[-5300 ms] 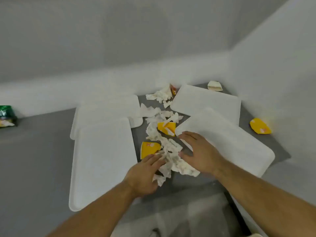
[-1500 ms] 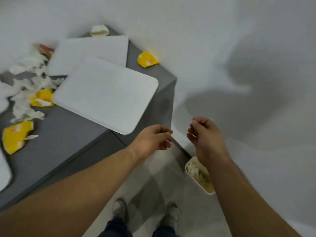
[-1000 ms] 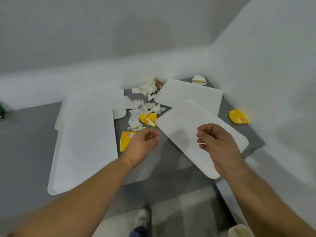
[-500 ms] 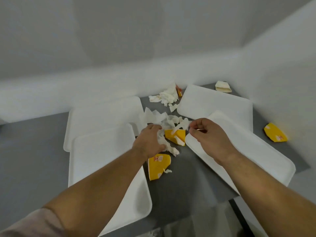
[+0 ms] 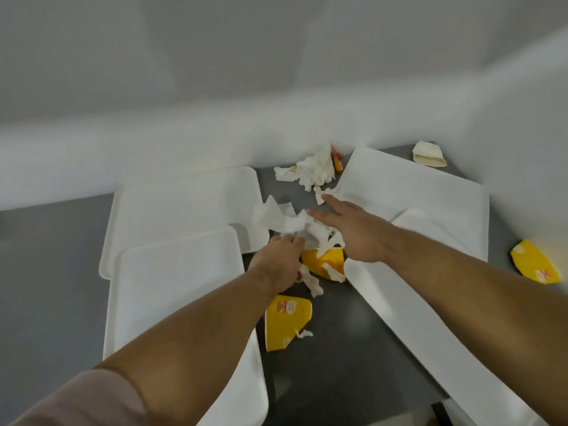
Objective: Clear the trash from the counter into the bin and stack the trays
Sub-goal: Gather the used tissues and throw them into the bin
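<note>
You face a dark grey counter [image 5: 46, 256] set into a corner. Beyond your hands a plain white wall [image 5: 215, 72] runs along its back edge; to their right a second white wall [image 5: 528, 149] meets it. Soft, even light.

Four white trays lie on the grey counter [image 5: 338, 348]: one at the lower left of the frame [image 5: 172, 290], one behind it [image 5: 184, 204], one at the upper right [image 5: 408, 186] and one at the lower right [image 5: 408, 305]. Three yellow wrappers show: centre [image 5: 322, 262], lower centre [image 5: 285, 321], right edge [image 5: 534, 262]. One cream wrapper [image 5: 428, 153] sits at the upper right. Two clusters of white tissue scraps appear, upper centre [image 5: 310, 170] and mid-frame [image 5: 282, 219]. Two hands are in view, left [image 5: 276, 262] and right [image 5: 353, 229].
</note>
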Available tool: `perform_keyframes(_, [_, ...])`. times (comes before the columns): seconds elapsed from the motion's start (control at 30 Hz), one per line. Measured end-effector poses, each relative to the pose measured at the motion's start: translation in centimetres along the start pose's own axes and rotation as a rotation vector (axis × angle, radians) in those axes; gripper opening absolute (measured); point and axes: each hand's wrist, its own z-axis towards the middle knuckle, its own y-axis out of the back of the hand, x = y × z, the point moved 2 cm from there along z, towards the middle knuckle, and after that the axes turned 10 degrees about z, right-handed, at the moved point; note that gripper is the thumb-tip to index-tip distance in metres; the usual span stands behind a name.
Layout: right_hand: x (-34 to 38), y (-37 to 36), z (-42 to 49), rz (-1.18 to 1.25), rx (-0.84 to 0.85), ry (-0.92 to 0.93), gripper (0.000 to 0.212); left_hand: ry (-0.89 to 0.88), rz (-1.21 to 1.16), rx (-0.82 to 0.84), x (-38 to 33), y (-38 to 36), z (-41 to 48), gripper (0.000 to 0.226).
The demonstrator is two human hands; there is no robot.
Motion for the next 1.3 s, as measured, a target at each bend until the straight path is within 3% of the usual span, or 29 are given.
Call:
perform_keyframes(0.1, [-1.0,-0.1,2.5,-0.194,0.126,0.041,0.12,0.035,0.012,-0.028,0.2,-0.3,0.2,0.048])
perform_keyframes(0.27, [-2.5,-1.4,5.8,-0.317,0.242,0.148,0.123,0.07,-0.078,-0.092,1.3,-0.3,-0.4,0.037])
perform_keyframes(0.4, [-2.7,-2.4,7.1,-0.328,0.17,0.262,0.067,0.083,-0.15,-0.163,2.4,0.4,-0.8,0.041])
perform_keyframes(0.53, [-3.8,-2.6,7.8,-0.101,0.033,0.105,0.03,0.139,-0.237,-0.222,3.7,0.9,-0.7,0.039])
perform_keyframes(0.63, [-4.9,-1.7,8.5,0.036,-0.141,0.026,0.03,0.206,-0.269,-0.282,4.1,1.0,-0.4,0.046])
perform_keyframes(0.73, [-4.8,-0.4,9.6,0.052,-0.283,-0.04,0.047,0.268,-0.276,-0.292,4.4,1.1,0.1,0.054])
perform_keyframes(0.8, [-4.9,0.2,10.7,-0.05,-0.302,-0.13,0.054,0.281,-0.254,-0.269,4.7,1.3,0.8,0.061])
perform_keyframes(0.9, [-4.9,0.4,12.1,-0.166,-0.287,-0.233,0.04,0.292,-0.155,-0.183,5.3,1.5,2.1,0.072])
perform_keyframes(1.0, [-4.7,-0.2,12.7,-0.237,-0.255,-0.228,0.028,0.322,-0.067,-0.088,5.8,1.5,3.3,0.058])
perform_keyframes(1.13, [-4.6,-1.0,13.2,-0.302,-0.279,-0.133,0.03,0.265,0.01,-0.035,5.9,1.9,4.6,0.038])
perform_keyframes(1.3, [-5.3,-2.0,12.7,-0.241,-0.34,-0.041,0.035,0.196,-0.048,-0.197,5.6,2.8,4.9,0.036])
